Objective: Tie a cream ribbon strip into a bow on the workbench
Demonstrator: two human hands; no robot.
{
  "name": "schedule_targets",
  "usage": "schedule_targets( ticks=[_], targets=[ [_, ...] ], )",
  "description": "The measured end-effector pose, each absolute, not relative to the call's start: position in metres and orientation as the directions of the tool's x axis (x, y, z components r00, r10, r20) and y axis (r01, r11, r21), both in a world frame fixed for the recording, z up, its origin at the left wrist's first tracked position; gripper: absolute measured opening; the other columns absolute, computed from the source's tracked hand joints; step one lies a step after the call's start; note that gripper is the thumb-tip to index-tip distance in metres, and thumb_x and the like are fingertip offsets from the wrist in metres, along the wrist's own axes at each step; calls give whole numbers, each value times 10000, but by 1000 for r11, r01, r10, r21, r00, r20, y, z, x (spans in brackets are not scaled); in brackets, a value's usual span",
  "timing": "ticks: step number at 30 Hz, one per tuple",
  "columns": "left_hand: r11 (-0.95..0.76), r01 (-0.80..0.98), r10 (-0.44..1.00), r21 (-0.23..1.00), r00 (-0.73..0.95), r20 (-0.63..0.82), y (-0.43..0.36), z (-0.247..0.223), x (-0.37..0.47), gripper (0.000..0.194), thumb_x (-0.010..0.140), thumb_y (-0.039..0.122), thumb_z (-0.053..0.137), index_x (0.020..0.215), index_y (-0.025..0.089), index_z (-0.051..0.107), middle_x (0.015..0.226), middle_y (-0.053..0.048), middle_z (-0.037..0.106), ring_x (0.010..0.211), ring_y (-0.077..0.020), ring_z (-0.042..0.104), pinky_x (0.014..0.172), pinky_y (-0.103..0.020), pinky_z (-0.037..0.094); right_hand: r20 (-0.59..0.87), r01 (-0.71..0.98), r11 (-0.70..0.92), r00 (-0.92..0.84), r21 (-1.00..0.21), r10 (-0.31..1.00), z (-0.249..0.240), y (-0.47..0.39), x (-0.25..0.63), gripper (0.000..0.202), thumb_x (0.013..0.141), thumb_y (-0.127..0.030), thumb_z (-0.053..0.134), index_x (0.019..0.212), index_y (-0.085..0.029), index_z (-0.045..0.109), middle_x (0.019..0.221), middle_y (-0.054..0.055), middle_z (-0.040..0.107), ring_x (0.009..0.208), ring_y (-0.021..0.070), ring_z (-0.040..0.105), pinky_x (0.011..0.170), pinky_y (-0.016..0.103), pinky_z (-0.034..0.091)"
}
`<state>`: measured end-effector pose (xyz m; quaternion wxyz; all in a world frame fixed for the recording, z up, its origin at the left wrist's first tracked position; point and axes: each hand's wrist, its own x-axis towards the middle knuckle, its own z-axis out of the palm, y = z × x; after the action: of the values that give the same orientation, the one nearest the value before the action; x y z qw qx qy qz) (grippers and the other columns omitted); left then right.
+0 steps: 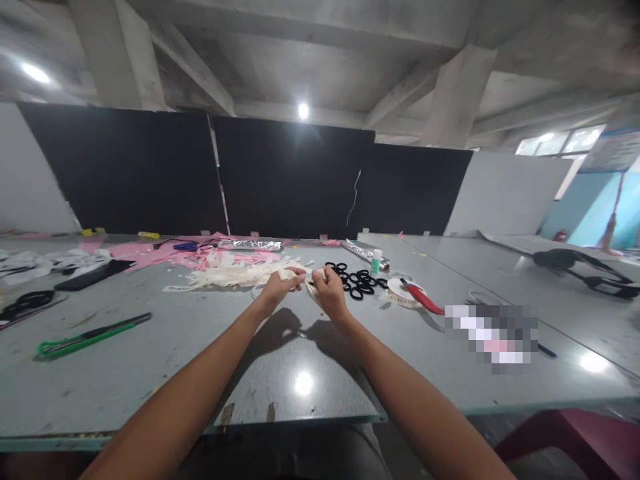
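Note:
Above the middle of the table, my left hand [283, 285] and my right hand [330, 291] are close together, thumbs and fingertips pinched. Between them is a cream fabric strip [311, 291], gripped at both sides, with a short length hanging below my right fingers. Just behind my left hand lies a loose pile of similar cream strips [225, 273]. Several black ring-shaped bands [357, 283], like hair ties, lie beside my right hand. Farther right sits a white roll of printed ribbon [400, 293], with a red-handled tool [425, 300] resting against it.
A green utility knife [93, 335] and black scissors [27, 307] lie left. Behind are pink scraps [143, 250], foil [250, 245] and a small green-and-white container [376, 261]. Black straps [585, 267] lie far right; a dark red stool [575, 443] stands by the front edge.

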<state>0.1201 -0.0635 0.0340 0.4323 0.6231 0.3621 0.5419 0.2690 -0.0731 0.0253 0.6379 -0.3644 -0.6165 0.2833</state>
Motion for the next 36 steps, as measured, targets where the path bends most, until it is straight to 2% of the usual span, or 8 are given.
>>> schedule_targets(
  ticks=[5, 7, 9, 13, 19, 23, 31, 36],
  targets=[
    [-562, 181, 826, 807, 85, 557, -62, 37, 112, 354, 668, 334, 698, 987, 182, 676, 923, -70, 677, 832, -186, 605, 764, -284, 448, 608, 263, 585, 8, -767, 794, 31, -76, 284, 217, 813, -381, 500, 688, -203, 496, 498, -68, 431, 460, 100, 359, 480, 216, 266],
    [-618, 230, 786, 752, 191, 588, -65, 37, 114, 297, 695, 339, 677, 958, 200, 694, 959, -60, 683, 893, -196, 598, 811, -288, 436, 625, 338, 598, -35, -727, 780, 32, -77, 287, 203, 808, -369, 510, 688, -206, 515, 482, -71, 424, 457, 102, 352, 483, 216, 251],
    [-636, 240, 765, 734, 321, 558, -67, 34, 119, 202, 701, 360, 670, 804, 190, 706, 826, -37, 687, 816, -188, 600, 754, -270, 446, 635, 371, 608, -60, -702, 770, 32, -78, 287, 191, 797, -360, 522, 682, -208, 531, 485, -70, 431, 466, 104, 359, 488, 214, 247],
    [-534, 161, 813, 830, 368, 451, -65, 21, 131, 298, 704, 434, 650, 604, 155, 623, 562, -13, 609, 551, -139, 546, 533, -225, 407, 628, 365, 589, -13, -721, 778, 30, -76, 284, 218, 798, -378, 518, 672, -204, 552, 475, -67, 437, 462, 103, 366, 482, 212, 251],
    [-385, 2, 871, 923, 331, 363, -64, 18, 135, 340, 707, 452, 658, 811, 138, 576, 599, -46, 657, 445, -104, 511, 443, -198, 343, 578, 173, 573, -27, -801, 816, 30, -72, 283, 211, 764, -369, 556, 675, -181, 588, 515, -45, 500, 459, 97, 394, 463, 212, 291],
    [-363, -22, 865, 932, 364, 345, -65, 20, 134, 377, 664, 462, 699, 778, 131, 559, 588, -58, 658, 445, -108, 529, 441, -191, 345, 566, 107, 570, -74, -814, 821, 28, -73, 280, 203, 747, -362, 572, 666, -176, 585, 533, -37, 521, 470, 97, 416, 464, 209, 319],
    [-364, 22, 875, 931, 351, 333, -65, 16, 136, 362, 677, 452, 683, 805, 145, 541, 579, -36, 648, 444, -108, 525, 446, -191, 343, 587, 286, 573, -43, -768, 809, 24, -71, 280, 195, 732, -329, 565, 604, -183, 543, 489, -56, 445, 457, 86, 362, 423, 192, 262],
    [-487, -32, 842, 873, 247, 480, -61, 15, 135, 280, 700, 391, 668, 801, 154, 559, 691, -2, 611, 604, -103, 543, 571, -201, 391, 585, 297, 557, 10, -776, 811, 24, -67, 281, 226, 740, -339, 555, 581, -178, 544, 478, -51, 419, 454, 85, 358, 404, 188, 259]
  ],
)
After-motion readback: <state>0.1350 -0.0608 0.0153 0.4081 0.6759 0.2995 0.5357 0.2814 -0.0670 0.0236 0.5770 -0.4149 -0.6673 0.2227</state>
